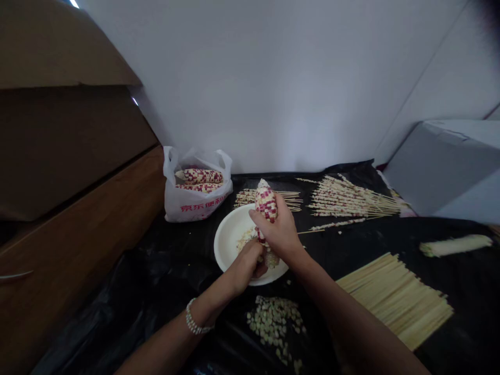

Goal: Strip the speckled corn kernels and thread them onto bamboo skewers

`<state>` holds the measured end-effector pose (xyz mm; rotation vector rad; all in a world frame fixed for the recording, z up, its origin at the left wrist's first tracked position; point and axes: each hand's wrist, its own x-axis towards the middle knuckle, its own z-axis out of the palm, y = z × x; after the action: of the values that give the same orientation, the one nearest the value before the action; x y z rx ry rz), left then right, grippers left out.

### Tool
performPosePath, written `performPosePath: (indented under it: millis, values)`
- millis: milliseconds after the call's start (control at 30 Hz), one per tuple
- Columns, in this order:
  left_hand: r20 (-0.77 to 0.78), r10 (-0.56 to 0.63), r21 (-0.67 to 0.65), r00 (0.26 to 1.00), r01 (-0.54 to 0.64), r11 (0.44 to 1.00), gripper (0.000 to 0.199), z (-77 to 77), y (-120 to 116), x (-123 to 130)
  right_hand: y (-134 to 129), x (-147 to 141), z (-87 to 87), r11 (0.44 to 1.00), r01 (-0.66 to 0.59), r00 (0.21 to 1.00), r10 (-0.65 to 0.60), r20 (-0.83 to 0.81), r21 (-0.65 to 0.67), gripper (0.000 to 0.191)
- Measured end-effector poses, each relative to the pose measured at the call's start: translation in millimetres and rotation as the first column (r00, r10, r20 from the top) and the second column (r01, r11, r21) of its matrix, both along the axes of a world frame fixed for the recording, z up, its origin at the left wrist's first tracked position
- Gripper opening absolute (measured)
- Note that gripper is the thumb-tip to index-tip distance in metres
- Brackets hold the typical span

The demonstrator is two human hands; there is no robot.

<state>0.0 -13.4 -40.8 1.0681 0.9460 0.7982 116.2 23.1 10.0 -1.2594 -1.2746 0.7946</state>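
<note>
A red and white corn cob stands tilted above a white bowl, its lower end partly bare of kernels. My right hand is wrapped round the cob's middle, thumb across the front. Low on the cob, my left hand has its fingers closed against the kernels; its fingertips are partly hidden. Loose kernels lie in the bowl. A bracelet of light beads circles my left wrist.
A plastic bag holds corn cobs at the back left. Kernel-covered skewers lie at the back right, bare sticks at the front right, beside a pale bare cob. Pale pieces are scattered in front of the bowl.
</note>
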Motion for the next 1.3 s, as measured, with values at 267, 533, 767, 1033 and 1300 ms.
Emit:
performPosePath:
  millis: [267,533,767,1033,1300]
  values:
    - [0.051,-0.048,-0.098,0.998,0.052,0.994,0.018,17.1,1,5,5,2,-6.7,0.996,-0.058,0.997,0.054,-0.058,-0.063,0.031]
    - [0.134,-0.076,-0.04,0.988,0.082,0.996,0.022,24.8,2,7,11,9,-10.8,0.989,-0.117,0.953,0.086,-0.29,-0.093,0.028]
    - [0.06,-0.094,-0.006,0.994,0.094,0.996,0.03,30.6,0,9,12,13,-8.8,0.997,-0.044,0.98,0.03,-0.197,-0.065,0.031]
    - [-0.104,-0.05,0.087,0.993,0.059,0.994,0.04,25.6,-1,11,10,9,-8.8,0.994,-0.076,0.972,0.056,-0.227,-0.08,0.028]
    - [-0.16,-0.098,0.153,0.982,0.123,0.981,0.034,30.2,-2,11,10,13,-7.0,0.99,-0.104,0.965,0.077,-0.252,-0.094,0.029]
